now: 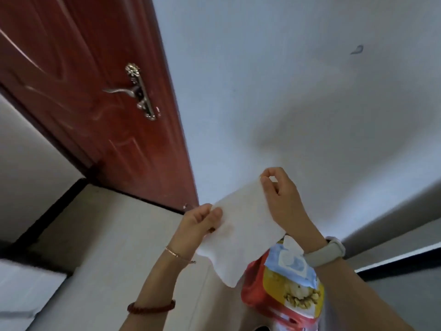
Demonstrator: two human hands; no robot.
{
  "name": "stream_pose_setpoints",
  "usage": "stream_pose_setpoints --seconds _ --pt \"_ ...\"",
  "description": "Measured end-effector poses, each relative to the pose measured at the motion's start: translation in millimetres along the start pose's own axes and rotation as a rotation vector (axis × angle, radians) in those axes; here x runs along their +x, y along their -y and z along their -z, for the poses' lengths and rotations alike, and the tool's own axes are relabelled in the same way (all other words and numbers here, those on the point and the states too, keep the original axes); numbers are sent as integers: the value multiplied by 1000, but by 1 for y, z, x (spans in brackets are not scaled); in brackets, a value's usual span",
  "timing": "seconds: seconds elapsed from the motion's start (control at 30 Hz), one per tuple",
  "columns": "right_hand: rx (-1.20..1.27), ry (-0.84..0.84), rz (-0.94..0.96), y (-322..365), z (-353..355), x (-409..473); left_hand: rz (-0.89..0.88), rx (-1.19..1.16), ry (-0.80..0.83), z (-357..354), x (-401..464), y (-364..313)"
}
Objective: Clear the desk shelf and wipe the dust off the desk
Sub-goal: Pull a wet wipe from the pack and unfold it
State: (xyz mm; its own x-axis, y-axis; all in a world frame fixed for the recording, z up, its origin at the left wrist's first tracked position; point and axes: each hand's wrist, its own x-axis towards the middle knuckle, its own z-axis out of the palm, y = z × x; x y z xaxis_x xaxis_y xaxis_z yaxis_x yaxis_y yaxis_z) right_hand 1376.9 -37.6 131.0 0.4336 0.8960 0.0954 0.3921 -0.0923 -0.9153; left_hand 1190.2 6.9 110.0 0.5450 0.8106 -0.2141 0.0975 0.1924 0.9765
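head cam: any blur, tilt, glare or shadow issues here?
Head view: strongly tilted and wide-angle, so the door leans; soft overall, corners blurrier; glare streaks on the door; a soft shadow on the wall above the hands; the wipe is bright with little texture.

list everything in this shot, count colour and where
wet wipe: one, white, spread between both hands, centre
wipes pack: one, blue and white with a sheet sticking out, below the wipe
snack bag: one, red and yellow, under the wipes pack
door: one, reddish brown, upper left
door handle: one, silver, on the door
wall: white, upper right
bracelets: two, on the left forearm, one thin gold, one brown beads
watch: one, pale band, right wrist
left hand: pinches the wipe's left edge
right hand: pinches its top corner
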Motion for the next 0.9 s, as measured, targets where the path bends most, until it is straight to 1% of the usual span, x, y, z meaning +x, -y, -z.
stream_pose_setpoints --seconds 0.07,0.1,0.13,0.2,0.23,0.27,0.3,0.33,0.4,0.47,0.5,0.57,0.6,0.63,0.7,0.77,0.83,0.9 --pt "-23 96 -41 14 -45 -11 -13 69 -126 46 -34 -5" --pt "9 129 -107 16 -64 -18 -5 98 -166 65 -48 -4" --pt "81 168 -211 19 -89 -28 19 116 -211 87 -65 -2" --pt "367 271 -502 19 -140 -60 90 87 -290 129 -98 5" --pt "524 352 -636 18 -165 -80 122 23 -322 148 -114 9" --pt "630 460 -736 14 -187 -100 157 -80 -348 162 -127 12" --pt "679 583 -779 18 -212 -121 181 -198 -382 178 -144 15" --pt "712 654 -799 20 -235 -138 198 -302 -405 193 -159 16" --pt "724 712 -811 35 -277 -162 222 -423 -462 220 -189 21" --pt "720 791 -818 58 -307 -176 227 -495 -533 243 -216 29" --pt "770 833 -813 71 -320 -180 226 -508 -579 255 -228 34" --pt "881 904 -768 87 -344 -184 202 -541 -689 278 -251 43" --pt "879 919 -709 89 -353 -185 187 -544 -734 285 -260 45" --pt "846 936 -642 96 -363 -186 166 -530 -774 295 -270 50" --pt "700 921 -526 98 -385 -186 154 -505 -832 314 -288 61" --pt "539 905 -391 104 -403 -184 186 -487 -860 331 -303 73" --pt "442 922 -290 114 -423 -180 210 -359 -882 347 -314 84" --pt "350 977 -218 123 -445 -172 223 -160 -892 363 -317 88"
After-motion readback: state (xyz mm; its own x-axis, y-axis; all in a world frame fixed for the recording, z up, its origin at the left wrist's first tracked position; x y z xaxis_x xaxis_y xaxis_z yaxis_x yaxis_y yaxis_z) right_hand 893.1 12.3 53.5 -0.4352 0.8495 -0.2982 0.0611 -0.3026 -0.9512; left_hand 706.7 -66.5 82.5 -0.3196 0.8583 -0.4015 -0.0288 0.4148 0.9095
